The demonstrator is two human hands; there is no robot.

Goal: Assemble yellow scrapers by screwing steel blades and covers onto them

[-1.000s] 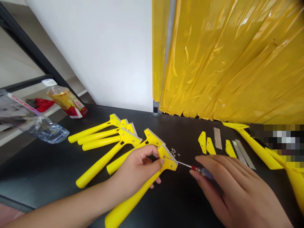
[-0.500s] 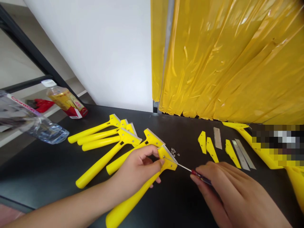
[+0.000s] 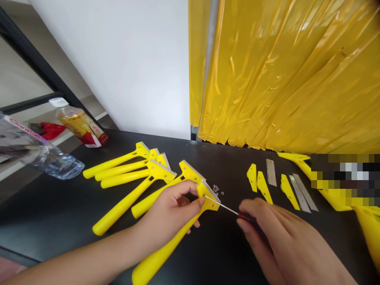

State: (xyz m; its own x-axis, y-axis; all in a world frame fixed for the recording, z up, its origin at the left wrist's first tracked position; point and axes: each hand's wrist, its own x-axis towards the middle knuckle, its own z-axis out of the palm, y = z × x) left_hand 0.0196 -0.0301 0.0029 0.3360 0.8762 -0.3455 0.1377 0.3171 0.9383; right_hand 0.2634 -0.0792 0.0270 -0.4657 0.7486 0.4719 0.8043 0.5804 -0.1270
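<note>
My left hand (image 3: 175,211) is closed around the head of a yellow scraper (image 3: 175,247), whose long handle slants toward the bottom edge. Thumb and fingers pinch the head beside its metal blade edge. In my right hand (image 3: 282,241) is a screwdriver (image 3: 224,206), its tip at a screw on the scraper's head. The screwdriver's handle is mostly hidden by the fingers. Just behind the held scraper lies another yellow scraper (image 3: 190,173). Small metal nuts or rings (image 3: 216,190) lie beside the head.
Several yellow scrapers (image 3: 124,211) lie fanned on the black table (image 3: 53,217). Yellow cover plates (image 3: 264,187) and metal blades (image 3: 271,172) lie at right, near more yellow handles (image 3: 323,186). A clear bottle (image 3: 56,160) and a drink bottle (image 3: 81,126) stand left. Yellow plastic sheeting (image 3: 285,79) hangs behind.
My right hand has shifted slightly and its fingers cover more of the screwdriver's handle. The screwdriver's tip stays at the same screw, and my left hand keeps its grip.
</note>
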